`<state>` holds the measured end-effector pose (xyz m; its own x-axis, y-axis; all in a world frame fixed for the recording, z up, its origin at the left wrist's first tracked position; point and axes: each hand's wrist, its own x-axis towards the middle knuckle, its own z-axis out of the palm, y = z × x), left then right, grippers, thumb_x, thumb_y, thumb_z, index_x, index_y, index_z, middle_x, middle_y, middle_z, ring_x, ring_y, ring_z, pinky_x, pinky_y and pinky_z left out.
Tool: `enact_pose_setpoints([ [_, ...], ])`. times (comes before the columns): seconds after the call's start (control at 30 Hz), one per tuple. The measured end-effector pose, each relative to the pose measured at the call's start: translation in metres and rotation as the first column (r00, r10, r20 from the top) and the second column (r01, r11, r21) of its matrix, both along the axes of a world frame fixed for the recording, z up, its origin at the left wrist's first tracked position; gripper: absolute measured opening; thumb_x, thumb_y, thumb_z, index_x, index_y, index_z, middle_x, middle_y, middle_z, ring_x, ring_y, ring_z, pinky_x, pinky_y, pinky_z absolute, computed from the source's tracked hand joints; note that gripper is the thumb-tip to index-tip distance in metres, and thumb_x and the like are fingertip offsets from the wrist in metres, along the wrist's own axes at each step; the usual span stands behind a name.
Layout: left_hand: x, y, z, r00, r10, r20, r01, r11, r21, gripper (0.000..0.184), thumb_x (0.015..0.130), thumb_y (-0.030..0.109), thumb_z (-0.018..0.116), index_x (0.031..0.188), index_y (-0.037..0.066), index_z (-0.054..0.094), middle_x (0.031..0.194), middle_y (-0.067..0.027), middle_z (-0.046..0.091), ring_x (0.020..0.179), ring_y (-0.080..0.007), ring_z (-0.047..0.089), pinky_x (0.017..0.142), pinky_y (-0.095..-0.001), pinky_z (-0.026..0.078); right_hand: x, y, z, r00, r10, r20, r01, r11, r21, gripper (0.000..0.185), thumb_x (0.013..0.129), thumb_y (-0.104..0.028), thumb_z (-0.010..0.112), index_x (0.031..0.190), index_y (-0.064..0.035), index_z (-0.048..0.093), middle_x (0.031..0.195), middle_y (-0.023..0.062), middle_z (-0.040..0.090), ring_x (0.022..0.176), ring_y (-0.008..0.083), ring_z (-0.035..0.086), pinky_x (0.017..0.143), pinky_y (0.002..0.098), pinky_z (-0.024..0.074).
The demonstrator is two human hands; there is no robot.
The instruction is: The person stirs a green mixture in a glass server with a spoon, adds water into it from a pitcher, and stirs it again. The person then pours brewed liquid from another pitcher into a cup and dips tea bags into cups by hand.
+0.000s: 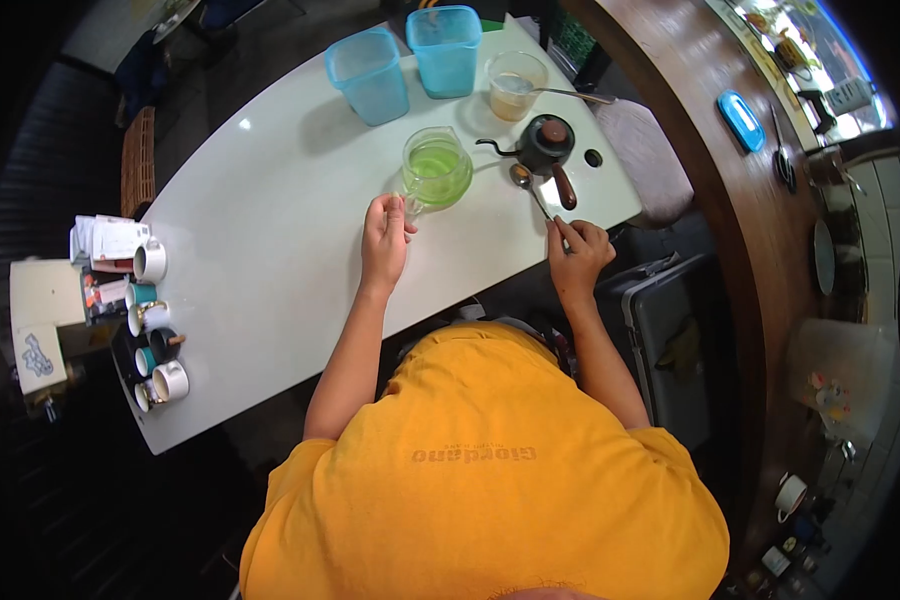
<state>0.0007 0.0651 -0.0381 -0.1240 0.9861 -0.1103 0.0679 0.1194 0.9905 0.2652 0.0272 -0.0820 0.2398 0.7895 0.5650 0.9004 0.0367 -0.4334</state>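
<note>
My left hand (386, 240) is closed round the handle of a glass pitcher (437, 170) that has green liquid in it. In my right hand (579, 254), the fingers pinch the handle end of a metal spoon (530, 186), whose bowl points away from me beside the kettle. That dark gooseneck kettle (545, 146) has a brown lid knob and a wooden handle, with its spout pointing left toward the pitcher. Behind it stands a clear plastic cup (515, 90) with some tan liquid inside. A long utensil (575, 96) lies across the cup's side and sticks out to the right.
Two blue plastic containers (370, 80) (445, 55) stand at the table's far edge. Several cups (150, 262) and papers (110, 240) crowd the left end. Right of the white table (260, 270) are a grey stool (642, 165), a dark case (670, 340) and a wooden counter (685, 90).
</note>
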Motion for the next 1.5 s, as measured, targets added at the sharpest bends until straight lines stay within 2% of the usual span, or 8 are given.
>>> enact_pose_setpoints([
  [0.4, -0.101, -0.070, 0.028, 0.922, 0.381, -0.069, -0.386, 0.920, -0.069, 0.045, 0.098, 0.044, 0.034, 0.098, 0.003, 0.053, 0.094, -0.0047, 0.054, 0.070, -0.0086, 0.051, 0.063, -0.0234, 0.039, -0.019, 0.002, 0.001, 0.981, 0.091, 0.172, -0.110, 0.988, 0.105, 0.012, 0.072, -0.017, 0.073, 0.084, -0.0150, 0.072, 0.078, -0.0020, 0.058, 0.077, 0.0170, 0.055, 0.069, 0.0322, 0.0338],
  [0.6, -0.178, -0.132, 0.028, 0.794, 0.605, -0.054, -0.607, 0.794, -0.027, 0.042, 0.098, 0.041, 0.034, 0.097, 0.004, 0.053, 0.090, -0.0039, 0.053, 0.070, -0.0086, 0.051, 0.063, -0.0230, 0.040, -0.123, 0.007, 0.018, 0.860, 0.510, 0.004, -0.502, 0.846, 0.180, 0.010, 0.071, -0.010, 0.073, 0.080, -0.0130, 0.069, 0.074, 0.0000, 0.058, 0.073, 0.0171, 0.054, 0.072, 0.0298, 0.0321],
  [0.87, -0.322, -0.229, 0.020, 0.497, 0.868, -0.008, -0.867, 0.497, 0.022, 0.040, 0.095, 0.042, 0.042, 0.096, 0.004, 0.053, 0.090, -0.0024, 0.053, 0.074, -0.0072, 0.047, 0.064, -0.0222, 0.037, -0.299, -0.020, 0.032, 0.648, 0.761, -0.006, -0.758, 0.646, 0.088, 0.012, 0.071, -0.008, 0.070, 0.082, -0.0132, 0.068, 0.075, -0.0012, 0.059, 0.074, 0.0155, 0.054, 0.072, 0.0297, 0.0309],
  [0.93, -0.377, -0.257, 0.015, 0.451, 0.892, 0.009, -0.892, 0.451, 0.011, 0.040, 0.094, 0.041, 0.046, 0.099, 0.002, 0.052, 0.090, -0.0034, 0.053, 0.080, -0.0096, 0.049, 0.067, -0.0242, 0.039, -0.347, -0.033, 0.037, 0.641, 0.768, -0.004, -0.765, 0.639, 0.084, 0.015, 0.073, -0.007, 0.068, 0.087, -0.0131, 0.068, 0.076, -0.0020, 0.060, 0.074, 0.0140, 0.055, 0.073, 0.0292, 0.0314],
  [1.03, -0.449, -0.282, 0.011, 0.222, 0.970, -0.103, -0.956, 0.237, 0.172, 0.042, 0.092, 0.038, 0.051, 0.105, -0.002, 0.053, 0.098, -0.0087, 0.054, 0.091, -0.0192, 0.051, 0.082, -0.0316, 0.041, -0.416, -0.054, 0.044, 0.662, 0.745, -0.076, -0.744, 0.666, 0.050, 0.020, 0.074, -0.006, 0.067, 0.093, -0.0125, 0.067, 0.075, -0.0030, 0.060, 0.073, 0.0129, 0.056, 0.074, 0.0286, 0.0338],
  [1.17, -0.522, -0.294, 0.002, 0.344, 0.899, -0.271, -0.913, 0.388, 0.128, 0.043, 0.091, 0.040, 0.052, 0.101, -0.001, 0.060, 0.100, -0.0134, 0.056, 0.094, -0.0218, 0.052, 0.084, -0.0320, 0.040, -0.491, -0.091, 0.059, 0.632, 0.764, -0.130, -0.765, 0.642, 0.053, 0.020, 0.074, -0.005, 0.067, 0.093, -0.0121, 0.067, 0.072, -0.0034, 0.059, 0.070, 0.0133, 0.056, 0.072, 0.0283, 0.0347],
  [1.4, -0.553, -0.283, -0.014, 0.534, 0.839, -0.103, -0.830, 0.544, 0.127, 0.034, 0.093, 0.032, 0.053, 0.105, 0.001, 0.060, 0.100, -0.0081, 0.059, 0.089, -0.0164, 0.057, 0.079, -0.0281, 0.043, -0.533, -0.132, 0.073, 0.677, 0.729, -0.106, -0.729, 0.683, 0.043, 0.017, 0.076, -0.005, 0.067, 0.092, -0.0110, 0.067, 0.068, -0.0021, 0.059, 0.066, 0.0117, 0.055, 0.070, 0.0277, 0.0362],
  [1.5, -0.557, -0.283, -0.022, 0.503, 0.856, -0.119, -0.848, 0.516, 0.121, 0.030, 0.095, 0.026, 0.050, 0.109, 0.001, 0.058, 0.099, -0.0057, 0.061, 0.089, -0.0136, 0.058, 0.080, -0.0268, 0.043, -0.534, -0.141, 0.070, 0.718, 0.691, -0.085, -0.693, 0.721, 0.012, 0.016, 0.076, -0.006, 0.067, 0.091, -0.0109, 0.067, 0.068, -0.0021, 0.059, 0.066, 0.0119, 0.055, 0.070, 0.0277, 0.0366],
])
